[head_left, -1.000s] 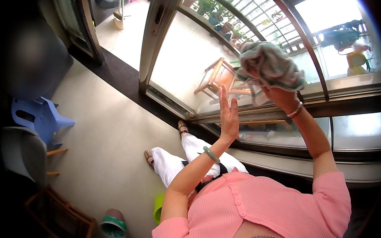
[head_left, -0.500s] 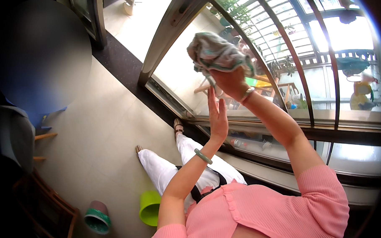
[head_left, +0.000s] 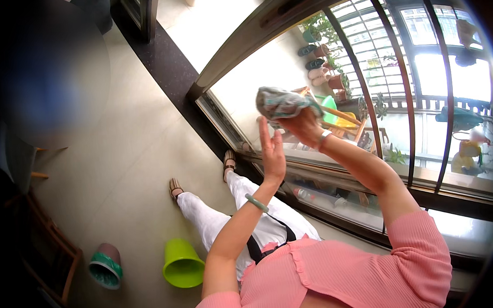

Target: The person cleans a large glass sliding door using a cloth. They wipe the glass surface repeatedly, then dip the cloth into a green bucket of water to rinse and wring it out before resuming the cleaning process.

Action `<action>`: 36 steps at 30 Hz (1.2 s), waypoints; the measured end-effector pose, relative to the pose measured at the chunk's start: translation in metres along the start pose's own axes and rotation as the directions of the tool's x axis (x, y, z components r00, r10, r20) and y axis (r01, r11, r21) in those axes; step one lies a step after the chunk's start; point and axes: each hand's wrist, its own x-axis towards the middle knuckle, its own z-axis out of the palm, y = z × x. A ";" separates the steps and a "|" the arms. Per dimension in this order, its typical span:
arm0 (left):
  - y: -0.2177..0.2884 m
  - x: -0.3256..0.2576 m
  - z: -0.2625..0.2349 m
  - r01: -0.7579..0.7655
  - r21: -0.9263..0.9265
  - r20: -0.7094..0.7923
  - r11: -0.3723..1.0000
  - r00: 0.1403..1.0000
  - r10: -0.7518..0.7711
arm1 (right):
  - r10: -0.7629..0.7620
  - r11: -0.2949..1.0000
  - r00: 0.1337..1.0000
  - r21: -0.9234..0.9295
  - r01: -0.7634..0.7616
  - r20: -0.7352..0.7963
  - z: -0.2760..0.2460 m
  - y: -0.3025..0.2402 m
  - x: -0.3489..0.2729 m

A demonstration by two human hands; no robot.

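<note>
The right hand (head_left: 302, 126) is clenched around a bunched grey-green cloth (head_left: 281, 103), pressing it against the glass door (head_left: 254, 72); the wad is gripped from below, probably so the palm can push it flat on the pane while the raised arm carries it across. The cloth sits at about twelve o'clock from the person's chest, high on the glass, just beside the dark door frame (head_left: 263, 17). Its long axis runs roughly from nine to three o'clock, the loose end pointing toward nine.

The left hand (head_left: 271, 152) is released, its fingers (head_left: 265, 132) straight and pointing to twelve o'clock, the palm laid flat near or on the glass just below the cloth, likely as a brace.

On the floor (head_left: 122, 158) at seven o'clock stand a lime-green bucket (head_left: 182, 264) and a smaller green-and-pink pot (head_left: 105, 265).
</note>
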 end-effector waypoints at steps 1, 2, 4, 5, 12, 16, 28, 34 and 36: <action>0.003 0.000 0.008 -0.025 -0.041 0.020 0.999 0.999 0.026 | -0.157 0.977 0.985 -0.153 0.145 -0.068 -0.029 -0.001 -0.006; 0.008 0.000 0.016 0.017 -0.052 0.039 0.999 0.999 -0.015 | -0.316 0.912 0.942 -0.310 0.270 -0.110 -0.064 -0.010 -0.010; 0.020 -0.002 0.025 -0.011 -0.110 0.097 0.994 0.995 0.022 | -0.005 0.999 0.980 -0.034 -0.002 -0.201 -0.130 -0.041 -0.017; 0.022 -0.003 0.030 -0.038 -0.126 0.148 0.991 0.987 0.056 | -0.120 0.968 0.955 -0.244 0.053 -0.271 -0.159 -0.038 -0.022; 0.042 -0.006 0.049 -0.139 -0.083 0.140 0.987 0.979 0.149 | -0.501 0.432 0.815 -0.900 -0.055 -0.290 -0.260 -0.067 0.005; 0.032 0.003 0.044 -0.169 -0.064 0.059 0.983 0.983 0.173 | -0.580 0.514 0.761 -0.855 0.066 -0.290 -0.191 -0.053 0.048; -0.025 -0.001 0.011 0.005 -0.112 -0.008 0.994 1.000 -0.006 | 0.026 0.996 0.999 -0.089 -0.022 0.045 -0.026 -0.018 -0.023; 0.053 -0.018 0.069 -0.333 -0.023 0.201 0.943 0.922 0.331 | -0.162 0.903 0.963 -0.426 0.056 -0.217 -0.206 -0.035 -0.075; 0.080 -0.021 0.085 -0.417 -0.108 0.269 0.902 0.861 0.431 | -0.352 0.683 0.897 -0.729 0.051 -0.268 -0.259 -0.032 -0.077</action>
